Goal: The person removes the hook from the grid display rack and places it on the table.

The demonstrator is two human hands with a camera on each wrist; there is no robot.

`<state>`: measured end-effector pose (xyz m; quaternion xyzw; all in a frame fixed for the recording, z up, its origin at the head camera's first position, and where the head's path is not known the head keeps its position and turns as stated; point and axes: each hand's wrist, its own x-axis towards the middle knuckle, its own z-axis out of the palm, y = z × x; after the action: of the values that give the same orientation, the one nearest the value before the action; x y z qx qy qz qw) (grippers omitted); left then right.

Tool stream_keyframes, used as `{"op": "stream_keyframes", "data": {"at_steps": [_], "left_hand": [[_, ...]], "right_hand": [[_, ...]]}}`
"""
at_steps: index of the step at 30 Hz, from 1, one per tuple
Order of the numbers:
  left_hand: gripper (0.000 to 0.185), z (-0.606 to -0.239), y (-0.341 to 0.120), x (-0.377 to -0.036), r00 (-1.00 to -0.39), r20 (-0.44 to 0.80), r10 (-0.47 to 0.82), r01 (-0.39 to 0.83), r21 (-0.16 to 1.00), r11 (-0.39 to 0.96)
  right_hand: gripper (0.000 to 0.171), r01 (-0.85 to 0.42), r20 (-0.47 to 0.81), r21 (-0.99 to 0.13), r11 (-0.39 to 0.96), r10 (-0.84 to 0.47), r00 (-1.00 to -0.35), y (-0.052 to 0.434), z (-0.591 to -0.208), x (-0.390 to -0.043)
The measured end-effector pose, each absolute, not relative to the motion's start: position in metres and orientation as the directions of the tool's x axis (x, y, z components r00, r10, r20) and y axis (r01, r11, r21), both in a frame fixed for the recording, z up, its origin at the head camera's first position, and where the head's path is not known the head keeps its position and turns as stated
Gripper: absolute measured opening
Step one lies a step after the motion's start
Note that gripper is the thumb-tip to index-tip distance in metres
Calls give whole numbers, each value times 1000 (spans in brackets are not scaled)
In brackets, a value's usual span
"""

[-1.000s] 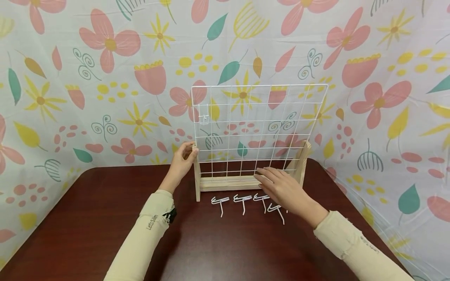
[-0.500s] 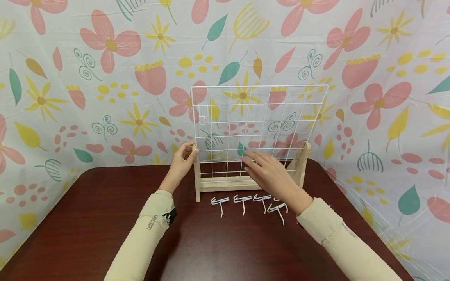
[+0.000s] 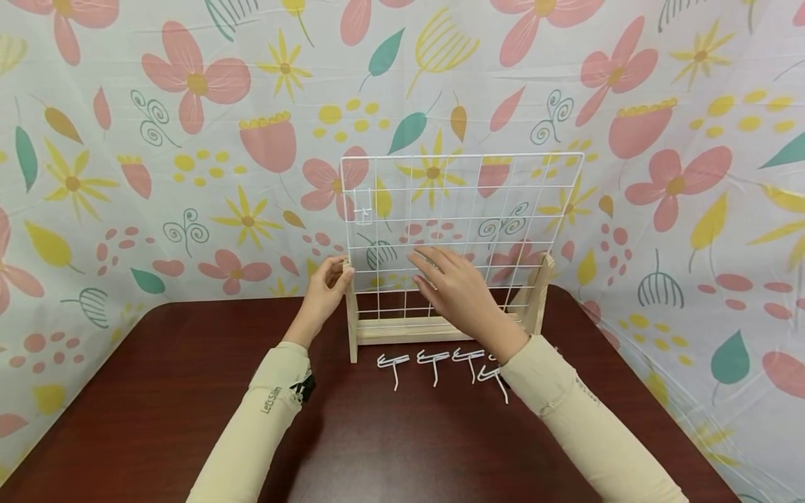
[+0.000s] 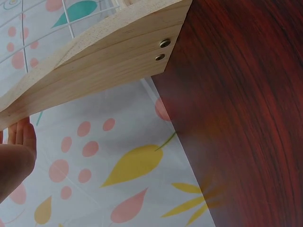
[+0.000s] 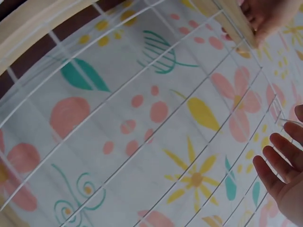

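Observation:
A white wire grid panel (image 3: 462, 155) stands upright in a wooden base. My left hand (image 3: 322, 292) grips the top of the left wooden side piece (image 3: 352, 318), thumb on the near side; the left wrist view shows fingers reaching round this wooden side piece (image 4: 104, 64). One white hook (image 3: 363, 213) hangs on the grid's upper left squares. My right hand (image 3: 462, 293) is raised before the grid's middle, fingers extended and apart, holding nothing. In the right wrist view, the fingers of this right hand (image 5: 289, 184) are spread near the grid's left edge.
Several white wire hooks lie in a row on the dark red table before the base, among them a left one (image 3: 393, 363) and a front right one (image 3: 493, 375). My right forearm partly covers the right end. A flowered curtain (image 3: 189, 161) hangs behind.
My right hand has moved left and up across the front of the grid, from its lower right toward the middle. My left hand has stayed on the wooden side piece.

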<state>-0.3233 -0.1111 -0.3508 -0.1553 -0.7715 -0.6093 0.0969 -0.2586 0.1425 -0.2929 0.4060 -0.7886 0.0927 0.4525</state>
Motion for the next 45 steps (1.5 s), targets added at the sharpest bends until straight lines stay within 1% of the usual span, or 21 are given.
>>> {"op": "stream_keyframes", "data": {"at_steps": [16,23,28,36,38,45], "left_hand": [[40,-351,-113,-324,-937,328,123,348,912,217],[41,-351,-112,-324,-938,327,117,345,912,222],[43,-351,-112,-324,-936,329,122,349,911,220],[47,-350,-112,-323,-943,305,135,329,919,219],[46,-348,-112,-321,-945,298,135,322,921,218],[43,-325,-107,-297,-945,297,140,323,916,237]], "right_hand": [[39,-730,840,55,681,-427,-335,106,-278,-272],[38,-728,856,-88,680,-322,-404,84,-268,-270],[36,-726,871,-186,662,-231,-433,68,-262,-271],[35,-695,868,-299,654,-116,-482,50,-259,-276],[34,-688,864,-316,653,-103,-494,46,-258,-277],[32,-664,846,-361,654,-70,-529,39,-255,-281]]}}
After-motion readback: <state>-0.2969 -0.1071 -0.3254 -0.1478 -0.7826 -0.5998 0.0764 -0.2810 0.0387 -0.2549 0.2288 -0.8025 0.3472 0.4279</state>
